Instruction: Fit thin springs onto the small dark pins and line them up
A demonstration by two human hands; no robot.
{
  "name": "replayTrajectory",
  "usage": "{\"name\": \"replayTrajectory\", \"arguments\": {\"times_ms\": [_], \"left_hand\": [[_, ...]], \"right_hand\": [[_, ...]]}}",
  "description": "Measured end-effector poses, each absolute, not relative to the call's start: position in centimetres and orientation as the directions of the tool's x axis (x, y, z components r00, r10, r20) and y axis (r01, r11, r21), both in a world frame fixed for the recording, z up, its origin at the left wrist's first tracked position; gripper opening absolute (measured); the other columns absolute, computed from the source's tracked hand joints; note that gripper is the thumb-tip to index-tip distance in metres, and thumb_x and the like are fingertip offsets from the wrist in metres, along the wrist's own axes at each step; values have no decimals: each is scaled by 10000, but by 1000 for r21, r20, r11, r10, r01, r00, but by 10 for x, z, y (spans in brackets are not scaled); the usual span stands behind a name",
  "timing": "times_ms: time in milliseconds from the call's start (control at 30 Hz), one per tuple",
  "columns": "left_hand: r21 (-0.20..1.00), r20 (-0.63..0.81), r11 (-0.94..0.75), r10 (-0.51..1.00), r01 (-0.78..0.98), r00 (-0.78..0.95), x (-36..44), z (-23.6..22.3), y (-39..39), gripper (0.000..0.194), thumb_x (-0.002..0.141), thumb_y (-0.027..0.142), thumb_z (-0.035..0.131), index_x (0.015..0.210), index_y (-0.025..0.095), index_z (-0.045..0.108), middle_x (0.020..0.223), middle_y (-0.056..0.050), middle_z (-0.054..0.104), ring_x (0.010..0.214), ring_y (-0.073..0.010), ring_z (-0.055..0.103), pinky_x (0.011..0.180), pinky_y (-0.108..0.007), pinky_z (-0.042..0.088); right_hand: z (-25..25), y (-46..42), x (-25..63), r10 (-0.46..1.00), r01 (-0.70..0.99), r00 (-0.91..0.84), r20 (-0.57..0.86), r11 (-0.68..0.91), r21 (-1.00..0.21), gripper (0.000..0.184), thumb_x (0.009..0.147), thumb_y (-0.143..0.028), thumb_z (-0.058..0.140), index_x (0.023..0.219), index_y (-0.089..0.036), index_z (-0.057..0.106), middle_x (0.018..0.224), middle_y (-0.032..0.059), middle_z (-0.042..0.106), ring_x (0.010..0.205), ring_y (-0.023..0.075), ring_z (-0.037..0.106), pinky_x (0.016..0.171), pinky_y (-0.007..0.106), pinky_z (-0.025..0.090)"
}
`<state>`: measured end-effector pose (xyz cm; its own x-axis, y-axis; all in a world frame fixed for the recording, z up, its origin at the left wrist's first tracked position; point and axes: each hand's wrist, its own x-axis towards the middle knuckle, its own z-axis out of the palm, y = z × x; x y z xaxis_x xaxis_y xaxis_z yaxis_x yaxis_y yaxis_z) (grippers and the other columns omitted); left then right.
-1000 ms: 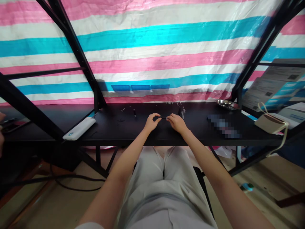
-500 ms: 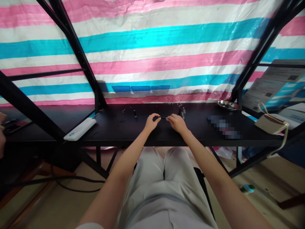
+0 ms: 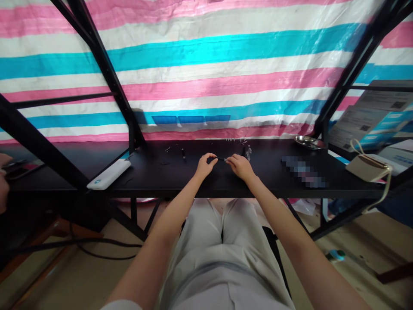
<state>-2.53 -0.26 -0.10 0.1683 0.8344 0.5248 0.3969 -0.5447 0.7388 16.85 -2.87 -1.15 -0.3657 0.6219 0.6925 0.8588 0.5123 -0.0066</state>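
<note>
Between my hands, just above the black table [image 3: 155, 176], is a thin dark pen-like stick [image 3: 221, 159], lying level. My left hand [image 3: 205, 165] pinches its left end between thumb and fingers. The fingers of my right hand [image 3: 238, 164] are closed round its other end. Its exact kind is too small to make out. Close behind my right hand stand a small dark upright piece [image 3: 243, 151] and a cluster of clear or grey small parts [image 3: 248, 152]. Left of my left hand stands a short dark cylinder with a light band [image 3: 183, 153].
Tiny white bits [image 3: 230, 139] lie along the table's back edge. A white oblong device [image 3: 109, 174] is at the left, a shiny metal dish [image 3: 309, 142] at the back right, with a blurred patch [image 3: 303, 172] before it. A beige bag [image 3: 368, 167] sits far right. Black frame posts flank the table.
Hardly anything differs. Both hands keep hold of the dark stick in the same place, and the view has shifted very slightly.
</note>
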Motion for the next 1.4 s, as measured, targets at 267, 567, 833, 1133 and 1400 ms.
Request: {"name": "replayTrajectory", "arguments": {"times_ms": [267,567,833,1133,1400], "left_hand": [[762,509,-515,851,394,127,-26,0,-2,83,762,225,597,834,194,622,916,-34,668,913,-186,592,817,-336,431],[727,530,-555,828,405,183,-26,-2,-3,84,757,217,598,833,200,629,919,-28,668,910,-186,586,841,-350,430],[701,543,-583,810,411,222,-25,-2,-5,108,744,256,621,836,204,643,901,-27,675,903,-184,591,853,-353,439],[732,518,-562,826,386,221,-25,-2,-4,101,745,250,621,828,195,635,886,-24,669,888,-180,597,843,-339,435],[790,523,-488,852,372,9,-27,-1,-1,89,769,251,580,800,169,588,819,-38,640,798,-158,598,741,-289,446]], "right_hand": [[-12,-29,169,622,860,-347,702,509,-26,331,944,-339,329,963,-184,621,857,84,590,760,173,539,676,288,384],[-11,-32,168,620,840,-373,691,542,-33,331,909,-389,416,1123,-170,544,1004,108,579,857,202,560,706,304,412],[-12,-31,167,622,822,-421,660,569,-11,243,915,-317,412,1000,-183,596,951,91,571,811,176,556,692,286,405],[-11,-32,166,613,816,-428,664,578,-8,248,921,-308,396,975,-177,600,934,86,583,789,171,553,693,285,414],[-12,-32,167,620,824,-416,665,566,-11,262,923,-313,386,952,-176,607,919,83,580,769,164,549,686,282,414]]}}
